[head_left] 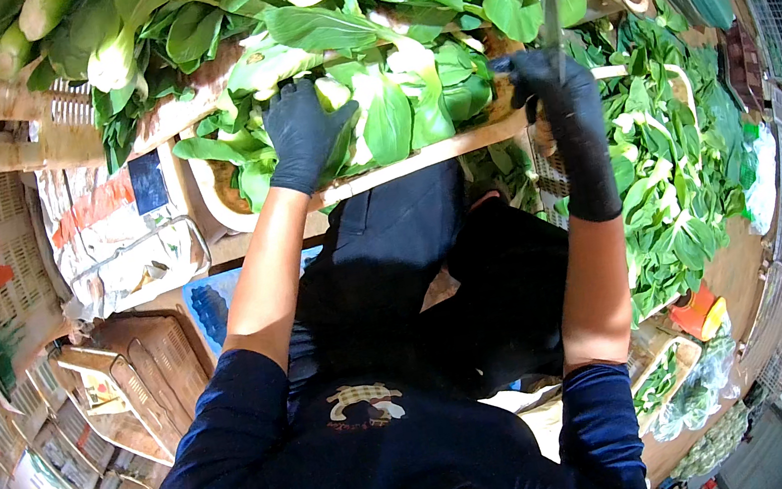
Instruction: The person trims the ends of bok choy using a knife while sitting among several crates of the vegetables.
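Bok choy (388,123), in tray (457,145): left hand (304,134), nearer, is resting thumb-spread on its nine-o'clock side; right hand (549,84), at its three o'clock, is gripping a knife (552,13) pointing toward twelve.

Both arms reach forward from my head view, well apart. Left forearm (261,269) slants inward, bare between navy sleeve (232,400) and dark glove cuff. Left hand (302,136), gloved black, back up: fingers extended forward, thumb splayed out to the right, wrist roughly in line with the arm. Right forearm (598,289) runs nearly straight ahead, bare below the elbow; the glove covers the wrist and its lower end. Right hand (557,103): fingers curled into a closed grip, knuckles turned inward. I see the trousered legs (394,229) below, between the arms.
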Tool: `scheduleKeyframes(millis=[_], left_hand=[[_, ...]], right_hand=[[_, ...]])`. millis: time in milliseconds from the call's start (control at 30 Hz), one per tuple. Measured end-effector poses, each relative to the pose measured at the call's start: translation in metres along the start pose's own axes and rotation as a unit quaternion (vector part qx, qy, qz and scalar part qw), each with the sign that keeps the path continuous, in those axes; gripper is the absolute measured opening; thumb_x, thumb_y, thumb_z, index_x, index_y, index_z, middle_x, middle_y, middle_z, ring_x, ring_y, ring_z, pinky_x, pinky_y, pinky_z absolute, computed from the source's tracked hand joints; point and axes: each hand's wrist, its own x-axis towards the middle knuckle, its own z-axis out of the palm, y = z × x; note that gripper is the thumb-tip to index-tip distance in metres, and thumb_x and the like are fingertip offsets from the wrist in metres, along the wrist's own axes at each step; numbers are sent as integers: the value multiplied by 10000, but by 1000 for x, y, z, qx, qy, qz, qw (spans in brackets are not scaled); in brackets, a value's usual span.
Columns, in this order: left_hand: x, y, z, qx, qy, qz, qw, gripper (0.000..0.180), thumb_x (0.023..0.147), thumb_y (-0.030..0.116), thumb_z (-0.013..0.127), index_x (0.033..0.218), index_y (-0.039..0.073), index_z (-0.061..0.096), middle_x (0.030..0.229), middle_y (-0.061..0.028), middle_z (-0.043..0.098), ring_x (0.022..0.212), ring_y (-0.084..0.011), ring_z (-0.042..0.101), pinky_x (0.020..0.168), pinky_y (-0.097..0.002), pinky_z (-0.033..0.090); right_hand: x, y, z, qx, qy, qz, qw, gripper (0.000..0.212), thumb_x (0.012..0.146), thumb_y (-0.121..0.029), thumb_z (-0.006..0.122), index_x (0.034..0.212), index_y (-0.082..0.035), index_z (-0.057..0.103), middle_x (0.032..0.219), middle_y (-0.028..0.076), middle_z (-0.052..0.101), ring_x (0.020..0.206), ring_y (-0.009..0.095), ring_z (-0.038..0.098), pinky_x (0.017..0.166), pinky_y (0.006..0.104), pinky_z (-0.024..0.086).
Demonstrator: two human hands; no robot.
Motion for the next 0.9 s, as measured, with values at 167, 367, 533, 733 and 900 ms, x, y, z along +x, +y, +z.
scheduleKeyframes(millis=[167, 367, 533, 733, 900], left_hand=[[-22, -7, -49, -268, 54, 90, 958, 602, 611, 322, 790, 1078, 34, 542, 1093, -139, 546, 1044, -291, 505, 923, -397, 371], [-22, 17, -117, -567, -42, 137, 811, 690, 690, 217, 762, 1247, -1, 418, 1199, -135, 499, 1143, -230, 460, 990, -343, 342], [-20, 42, -117, -683, -13, 25, 730, 653, 747, 236, 718, 1233, -28, 371, 1160, -139, 494, 1080, -194, 478, 957, -316, 363], [-24, 34, -114, -593, -28, 2, 805, 702, 663, 197, 779, 1223, 0, 405, 1094, -91, 542, 984, -167, 525, 879, -296, 420], [-33, 12, -119, -462, -51, 52, 884, 705, 620, 197, 782, 1181, -46, 431, 1062, -138, 574, 968, -174, 557, 853, -297, 440]], right_hand=[[-5, 12, 40, -181, -73, -40, 980, 157, 806, -155, 633, 841, -2, 624, 686, 73, 600, 598, 133, 533, 574, 289, 438], [-6, 1, 77, -42, -96, -201, 974, 560, 691, -87, 743, 1188, -74, 486, 1075, 95, 561, 717, 132, 536, 595, 274, 451], [-7, -15, 90, -30, -92, -159, 982, 613, 689, -101, 741, 1226, -75, 447, 1051, 118, 565, 705, 145, 523, 617, 274, 447], [-14, -22, 89, -64, -145, -179, 971, 240, 731, -192, 683, 909, -62, 588, 789, 130, 589, 639, 278, 586, 567, 327, 462], [-17, -15, 80, -333, -108, -276, 895, 163, 760, -217, 619, 726, -67, 563, 656, 119, 539, 587, 323, 549, 498, 388, 424]])
